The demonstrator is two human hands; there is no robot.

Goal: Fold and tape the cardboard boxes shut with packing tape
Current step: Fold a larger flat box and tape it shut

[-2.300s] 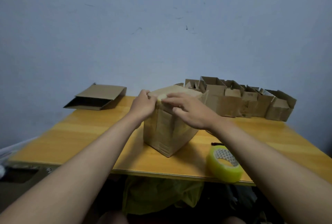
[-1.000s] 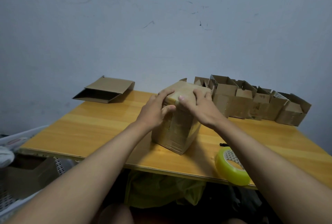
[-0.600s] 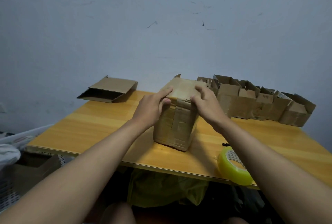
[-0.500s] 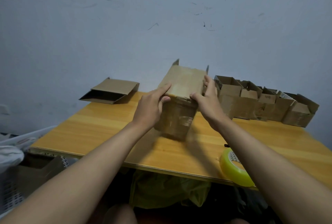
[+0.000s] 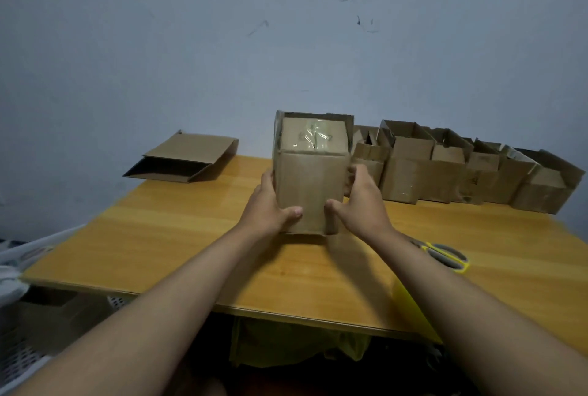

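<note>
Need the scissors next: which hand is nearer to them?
Right. The right hand grips the box on the scissors' side of it; the left hand holds the box's far side, farther from them.

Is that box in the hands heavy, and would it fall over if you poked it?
Probably light: the cardboard box looks open-topped and empty. It stands taller than wide, so a push near the top might tip it. Its walls look fairly stiff.
</note>
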